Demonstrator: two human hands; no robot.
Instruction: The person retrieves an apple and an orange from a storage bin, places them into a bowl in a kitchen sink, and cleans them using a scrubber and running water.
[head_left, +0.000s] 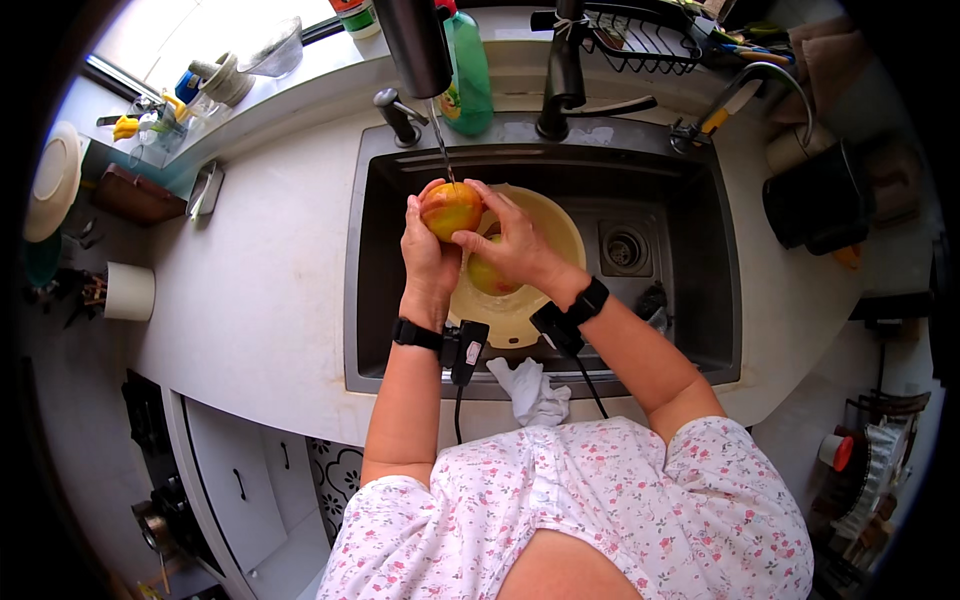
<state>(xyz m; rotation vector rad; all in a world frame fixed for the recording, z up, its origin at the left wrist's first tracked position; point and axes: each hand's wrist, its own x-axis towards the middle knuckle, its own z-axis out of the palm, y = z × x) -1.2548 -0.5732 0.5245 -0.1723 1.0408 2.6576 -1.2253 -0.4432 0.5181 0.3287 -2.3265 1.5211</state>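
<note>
A round orange-and-yellow fruit (452, 213) is held between both hands, above a pale yellow plastic basin (561, 225). My left hand (430, 255) cups it from the left and below. My right hand (519, 244) grips its right side, thumb at the lower edge. Water (442, 144) runs from the dark faucet spout (417, 52) onto the top of the fruit. In the basin lies another yellow-green fruit (489, 276) with a reddish patch, partly covered by my right hand. The basin stands in the left part of a dark sink (690, 262).
A drain (627, 247) lies right of the basin. A white cloth (531, 391) rests on the sink's front edge. Behind stand a soap dispenser (397, 116), a green bottle (468, 75) and a second faucet (562, 82). A black container (817, 196) stands at the right.
</note>
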